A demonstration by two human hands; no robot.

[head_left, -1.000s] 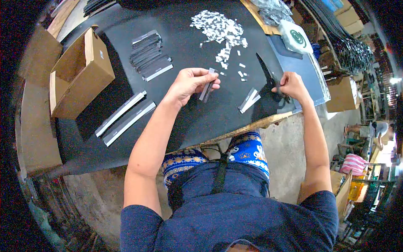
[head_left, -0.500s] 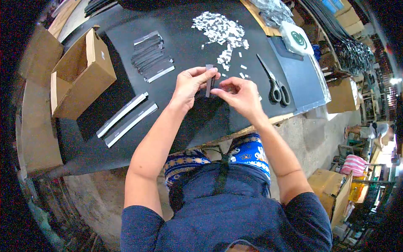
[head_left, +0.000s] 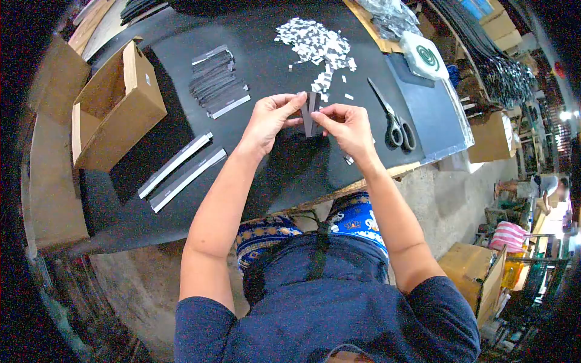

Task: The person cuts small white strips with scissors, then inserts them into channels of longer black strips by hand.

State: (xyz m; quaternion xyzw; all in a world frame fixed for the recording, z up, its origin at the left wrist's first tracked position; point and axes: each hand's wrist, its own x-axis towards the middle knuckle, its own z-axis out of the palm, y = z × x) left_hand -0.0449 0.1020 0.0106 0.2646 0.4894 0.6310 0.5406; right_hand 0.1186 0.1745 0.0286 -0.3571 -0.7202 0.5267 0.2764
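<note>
Between my two hands stands a short grey strip (head_left: 310, 128), its faces spread slightly into a narrow V. My left hand (head_left: 273, 121) pinches its left side with thumb and fingers. From the right, my right hand (head_left: 346, 126) grips the other side the same way. Just beyond the hands lies a heap of small white and grey cut pieces (head_left: 318, 45). A pair of scissors with dark handles (head_left: 394, 126) rests to the right of my right hand. Left of my hands is a row of stacked dark strips (head_left: 219, 83) with white edges.
Two long white-edged strips (head_left: 189, 180) lie at the left on the black table (head_left: 266, 187). An open cardboard box (head_left: 130, 115) stands beyond them. A roll of clear-wrapped tape (head_left: 426, 55) sits at the back right near a grey sheet (head_left: 439, 121). Another person (head_left: 544, 189) is far right.
My right hand has shifted slightly up and left. The strip, narrow and flat before, now shows two parts spread apart between my hands.
</note>
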